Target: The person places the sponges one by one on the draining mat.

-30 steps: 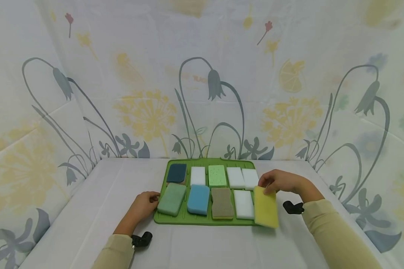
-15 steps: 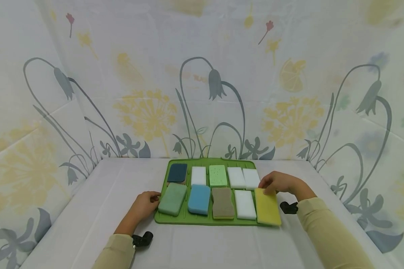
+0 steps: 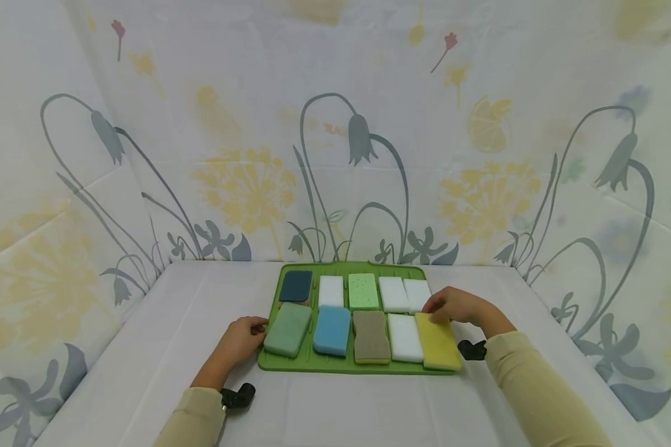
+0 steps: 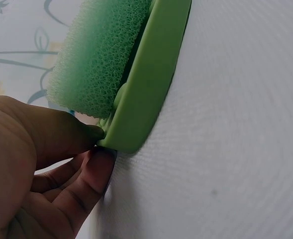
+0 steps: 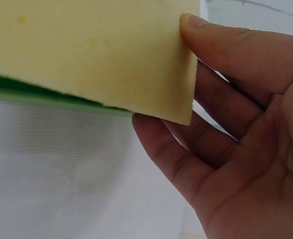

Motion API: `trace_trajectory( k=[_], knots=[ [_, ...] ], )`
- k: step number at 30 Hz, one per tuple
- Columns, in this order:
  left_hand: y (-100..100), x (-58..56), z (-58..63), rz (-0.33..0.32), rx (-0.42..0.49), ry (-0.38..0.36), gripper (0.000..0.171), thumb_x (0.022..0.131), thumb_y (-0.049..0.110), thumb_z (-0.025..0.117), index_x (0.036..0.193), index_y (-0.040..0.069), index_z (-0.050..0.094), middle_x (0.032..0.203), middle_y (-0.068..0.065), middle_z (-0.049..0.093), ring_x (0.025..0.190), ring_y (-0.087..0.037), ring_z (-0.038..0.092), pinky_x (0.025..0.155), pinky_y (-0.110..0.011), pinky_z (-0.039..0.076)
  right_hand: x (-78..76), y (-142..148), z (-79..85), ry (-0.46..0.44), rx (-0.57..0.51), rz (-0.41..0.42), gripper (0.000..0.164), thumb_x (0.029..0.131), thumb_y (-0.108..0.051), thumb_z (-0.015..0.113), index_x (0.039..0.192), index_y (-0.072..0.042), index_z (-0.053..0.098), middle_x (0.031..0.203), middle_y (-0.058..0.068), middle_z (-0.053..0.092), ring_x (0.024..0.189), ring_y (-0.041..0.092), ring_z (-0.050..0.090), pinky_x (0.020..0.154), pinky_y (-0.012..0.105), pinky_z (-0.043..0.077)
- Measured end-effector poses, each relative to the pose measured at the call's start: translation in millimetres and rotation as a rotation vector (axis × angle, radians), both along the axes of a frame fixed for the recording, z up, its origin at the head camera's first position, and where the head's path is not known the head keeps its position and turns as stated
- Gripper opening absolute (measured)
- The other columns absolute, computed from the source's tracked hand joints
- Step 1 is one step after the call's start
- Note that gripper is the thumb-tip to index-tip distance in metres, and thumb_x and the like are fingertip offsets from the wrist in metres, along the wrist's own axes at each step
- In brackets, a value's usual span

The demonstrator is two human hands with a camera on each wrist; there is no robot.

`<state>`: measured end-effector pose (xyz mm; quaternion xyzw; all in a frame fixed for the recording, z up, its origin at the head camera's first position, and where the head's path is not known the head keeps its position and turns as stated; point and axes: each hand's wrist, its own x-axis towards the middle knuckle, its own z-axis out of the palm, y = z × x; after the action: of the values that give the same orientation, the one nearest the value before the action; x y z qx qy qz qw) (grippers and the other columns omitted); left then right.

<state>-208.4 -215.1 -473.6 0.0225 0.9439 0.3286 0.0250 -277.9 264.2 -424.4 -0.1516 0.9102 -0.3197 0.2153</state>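
A green tray point(image 3: 335, 365) lies on the table with two rows of sponges on it. My left hand point(image 3: 236, 343) pinches the tray's left edge between thumb and fingers, beside a pale green sponge point(image 3: 287, 330); the left wrist view shows the thumb on top of the rim point(image 4: 148, 74). At the tray's right end, my right hand point(image 3: 463, 305) holds a thin yellow sponge point(image 3: 439, 343) by its far right corner, thumb on its face. That sponge lies over the tray's right edge, beside a white sponge point(image 3: 406, 338). In the right wrist view the yellow sponge point(image 5: 101, 45) sits slightly above the green rim.
Also in the front row are a blue sponge point(image 3: 332, 330) and a grey-brown sponge point(image 3: 371, 337). Behind stand a dark blue sponge point(image 3: 296, 287), a light green one point(image 3: 363, 292) and several white ones. White cloth point(image 3: 335, 410) covers the table; a patterned curtain rises behind.
My right hand has lowered the yellow sponge onto the tray's right end and shifted it left, against the white sponge. The left hand keeps its hold on the tray edge.
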Motion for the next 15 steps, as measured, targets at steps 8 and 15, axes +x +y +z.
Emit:
trace_trajectory(
  k=[8, 15],
  knots=[
    [0, -1.1, -0.9, 0.000, -0.009, -0.005, 0.035, 0.092, 0.010, 0.060, 0.124, -0.002, 0.063, 0.102, -0.009, 0.069, 0.095, -0.021, 0.064, 0.079, -0.040, 0.053, 11.7, -2, -0.8, 0.091, 0.016, -0.056, 0.016, 0.087, -0.018, 0.068, 0.101, -0.009, 0.072, 0.096, 0.003, 0.069, 0.083, 0.017, 0.057, 0.072, 0.033, 0.047],
    [0, -1.2, -2.7, -0.001, -0.006, -0.002, 0.035, 0.092, 0.010, 0.060, 0.125, -0.002, 0.063, 0.103, -0.009, 0.069, 0.096, -0.022, 0.064, 0.079, -0.040, 0.053, 16.1, 0, -6.1, 0.169, 0.055, -0.070, 0.013, 0.088, -0.022, 0.069, 0.098, -0.014, 0.072, 0.098, 0.001, 0.070, 0.088, 0.016, 0.058, 0.074, 0.033, 0.047]
  ],
)
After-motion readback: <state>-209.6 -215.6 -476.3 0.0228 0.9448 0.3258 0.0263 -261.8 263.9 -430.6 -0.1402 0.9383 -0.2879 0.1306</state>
